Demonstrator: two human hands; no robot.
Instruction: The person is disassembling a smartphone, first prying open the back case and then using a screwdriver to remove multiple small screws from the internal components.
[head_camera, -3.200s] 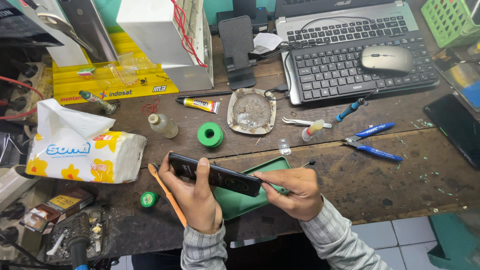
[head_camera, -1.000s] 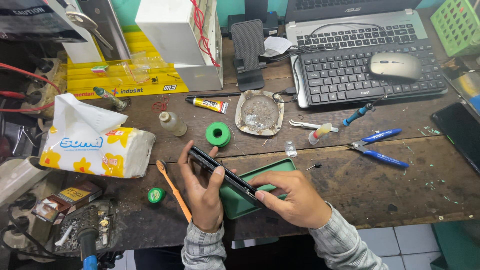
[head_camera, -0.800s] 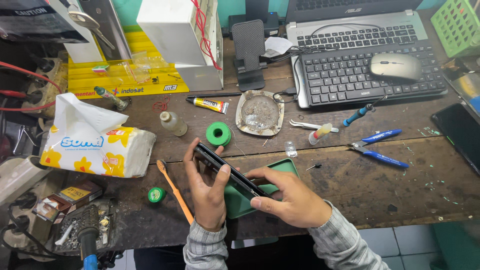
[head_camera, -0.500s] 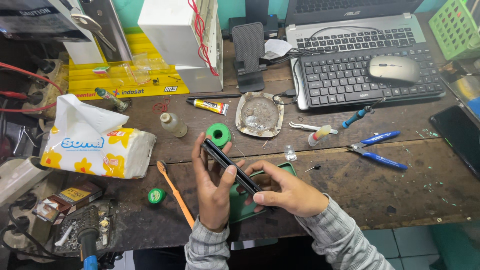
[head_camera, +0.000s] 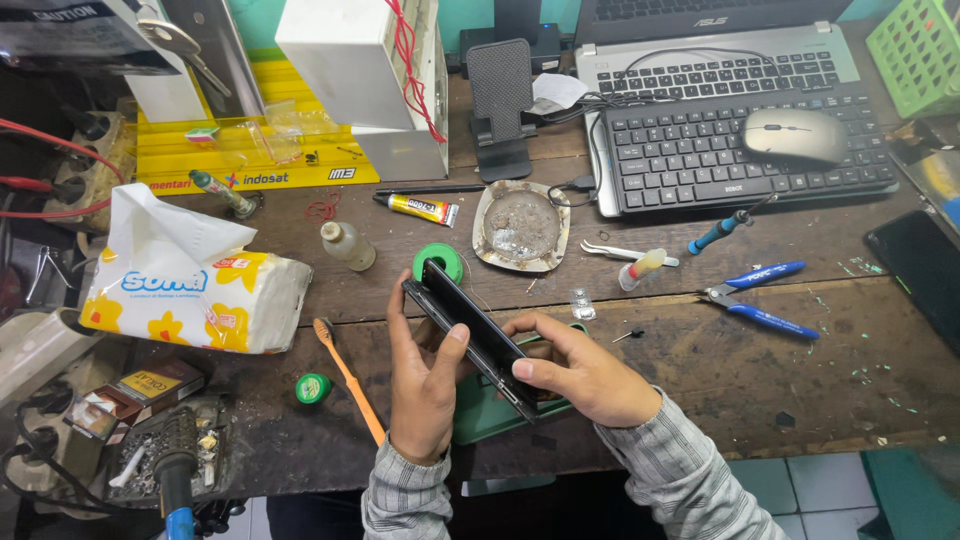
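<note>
Slim black rectangular phone (head_camera: 470, 325) held tilted on edge above green mat (head_camera: 487, 412) at front of worn wooden bench (head_camera: 760, 370); left hand (head_camera: 422, 385) clamped along its side, thumb on screen; right hand (head_camera: 580, 372) pinched on lower end; orange toothbrush (head_camera: 348, 378) lying just left.

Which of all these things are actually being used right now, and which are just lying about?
In use: black phone, held by left hand and right hand, over the green mat.

Lying about: orange toothbrush, blue pliers, tissue pack, glue tube, mouse.
</note>
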